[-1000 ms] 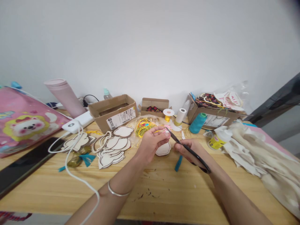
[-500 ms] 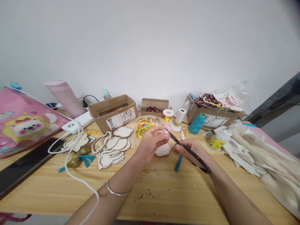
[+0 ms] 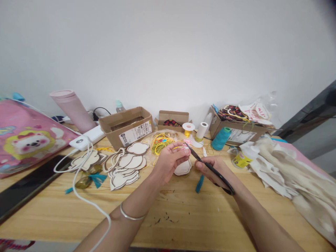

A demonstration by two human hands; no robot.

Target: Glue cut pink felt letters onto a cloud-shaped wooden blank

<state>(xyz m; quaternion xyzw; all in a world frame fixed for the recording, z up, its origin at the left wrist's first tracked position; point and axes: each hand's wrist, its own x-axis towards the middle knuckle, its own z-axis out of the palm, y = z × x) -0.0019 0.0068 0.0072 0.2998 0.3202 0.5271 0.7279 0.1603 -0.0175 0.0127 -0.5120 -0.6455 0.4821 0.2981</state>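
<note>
My left hand (image 3: pixel 168 160) is closed, thumb and fingers pinching a small pink-and-white piece (image 3: pixel 187 149) that looks like fabric; the fingers hide most of it. Black scissors (image 3: pixel 219 176) lie in my right hand (image 3: pixel 210 168), gripped near the middle, with the handle loops towards my wrist. Their tips reach the edge of the pink piece; whether they touch it I cannot tell. Below my left hand a white scalloped cutout (image 3: pixel 183 169) lies on the table. A teal tassel (image 3: pixel 200 184) lies beneath my right hand.
White cutouts (image 3: pixel 131 161) lie at left beside teal tassels (image 3: pixel 97 179) and a white cable (image 3: pixel 86 200). Cardboard boxes (image 3: pixel 136 132) line the wall. Near a teal thread cone (image 3: pixel 222 138) stand spools (image 3: pixel 201 131) and a yellow-labelled bottle (image 3: pixel 244 157). Cream cloth (image 3: pixel 296 182) covers the right side.
Almost nothing differs. Both hands keep their places and grips, and the scissor tips stay beside the pink piece.
</note>
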